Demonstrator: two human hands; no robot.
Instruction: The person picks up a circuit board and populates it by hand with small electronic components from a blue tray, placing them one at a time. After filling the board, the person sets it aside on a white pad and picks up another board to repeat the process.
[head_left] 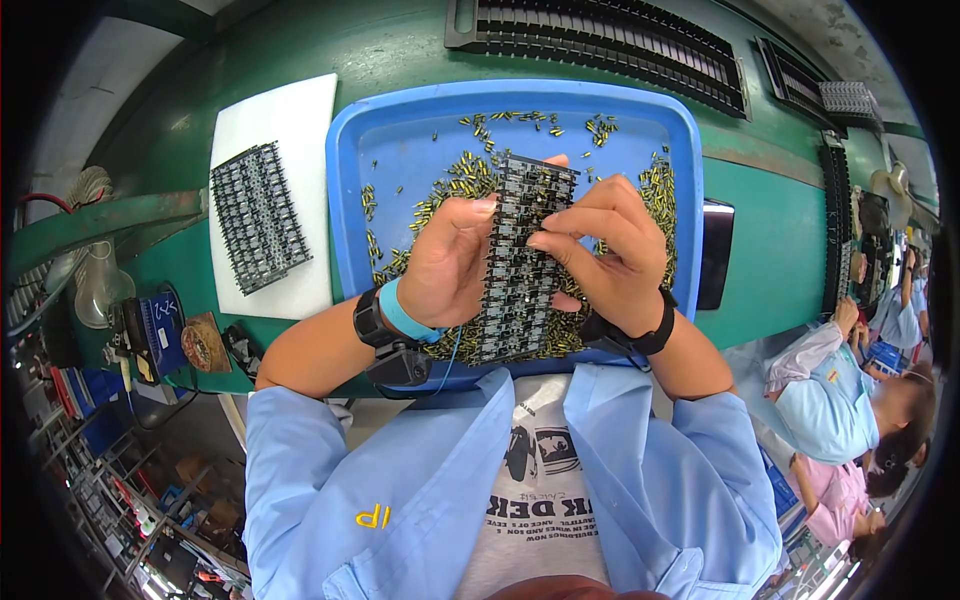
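Over a blue plastic tray (342, 210), my left hand (448, 262) grips a long panel of small circuit boards (515, 290), thumb on its left edge and fingertips showing past the far and right edges. The panel is tilted upright toward me, its face crowded with small parts. My right hand (618, 245) is closed in a pinch against the panel's upper right part; whatever lies between the fingertips is too small to make out. Many tiny black-and-yellow cylindrical components, like capacitors (465, 178), lie loose in the tray around and beneath the panel.
On a white foam sheet (318, 130) at left rests another circuit board panel (260, 222). Black slotted racks (600, 48) stand along the green bench's far side. A dark flat object (715, 255) lies right of the tray. A bench lamp (98, 285) is far left; other people (825, 405) sit at right.
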